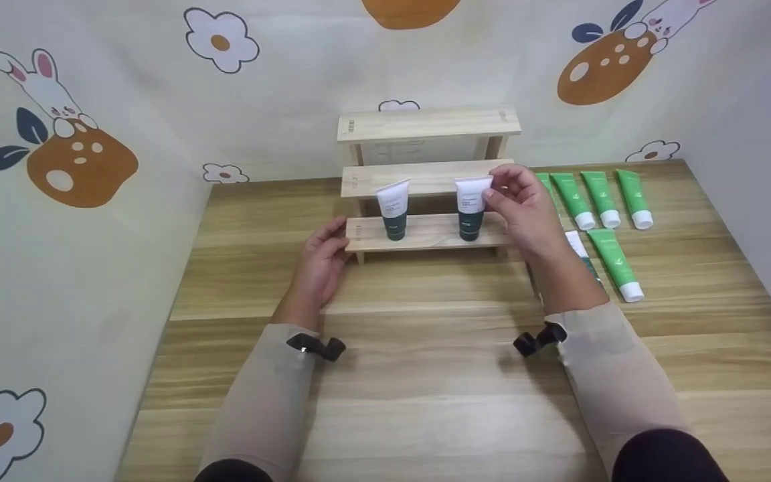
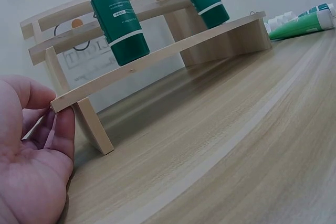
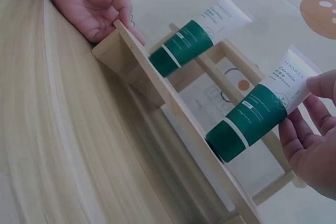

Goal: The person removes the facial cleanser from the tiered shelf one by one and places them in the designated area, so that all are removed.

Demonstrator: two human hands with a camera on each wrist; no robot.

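Note:
A three-step wooden display rack [image 1: 425, 234] stands against the back wall. Two white-and-green squeeze tubes stand cap down on its lowest step, the left tube [image 1: 393, 211] leaning slightly, the right tube [image 1: 471, 209] closer to the step's right end. My right hand [image 1: 526, 211] pinches the right tube near its white crimped top, thumb in front and fingers behind, as the right wrist view shows on this tube [image 3: 262, 106]. With my left hand [image 1: 322, 261] I grip the left end of the lowest step [image 2: 65, 98], fingers above and below the board.
Right of the rack, several green tubes [image 1: 600, 197] with white caps lie on the wooden table [image 1: 425, 375]. One more green tube [image 1: 616, 264] lies nearer me, beside a white-and-green tube [image 1: 579, 251] partly hidden by my right wrist. Patterned walls [image 1: 124, 254] bound the table.

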